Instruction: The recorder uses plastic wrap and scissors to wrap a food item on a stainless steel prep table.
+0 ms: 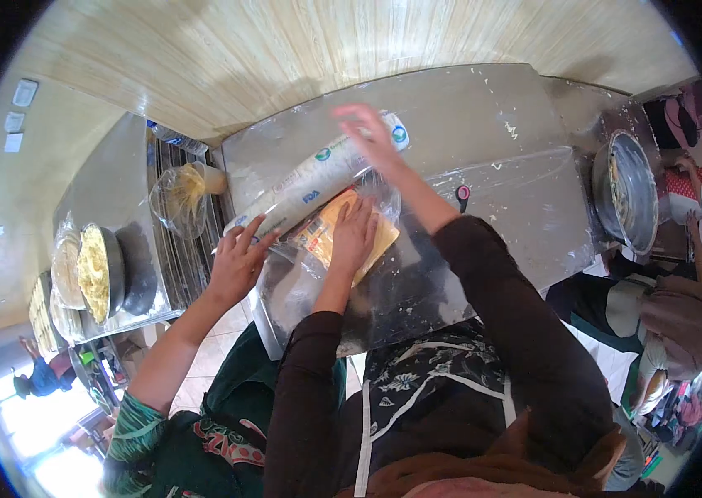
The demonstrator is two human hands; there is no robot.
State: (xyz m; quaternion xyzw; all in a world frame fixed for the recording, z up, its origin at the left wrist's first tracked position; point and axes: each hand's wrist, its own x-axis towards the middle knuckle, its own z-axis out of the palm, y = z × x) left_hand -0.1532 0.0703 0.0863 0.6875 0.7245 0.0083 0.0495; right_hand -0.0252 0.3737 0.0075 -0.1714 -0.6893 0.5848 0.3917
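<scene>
Before me on the steel table point(488, 249) lies a long roll of plastic film in a printed wrapper point(301, 180), set diagonally. Beside its lower edge, a clear bag with a flat orange-yellow slab point(382, 243) rests on the table. My left hand point(354, 236) lies flat on that bag, fingers extended. Blurred, my right hand point(369, 134) is raised over the upper right end of the roll, its fingers apart; whether it touches the roll I cannot tell. A co-worker's hand point(239, 255) rests on the lower left end of the roll. Pink-handled scissors point(463, 194) lie to the right.
A large metal bowl point(650, 205) stands at the table's right end. On the left are stacked trays point(176, 267), a plastic cup point(212, 179) with a bag in it, and a bowl of yellow mixture point(102, 274). Clear film covers part of the table. A co-worker stands close on my left.
</scene>
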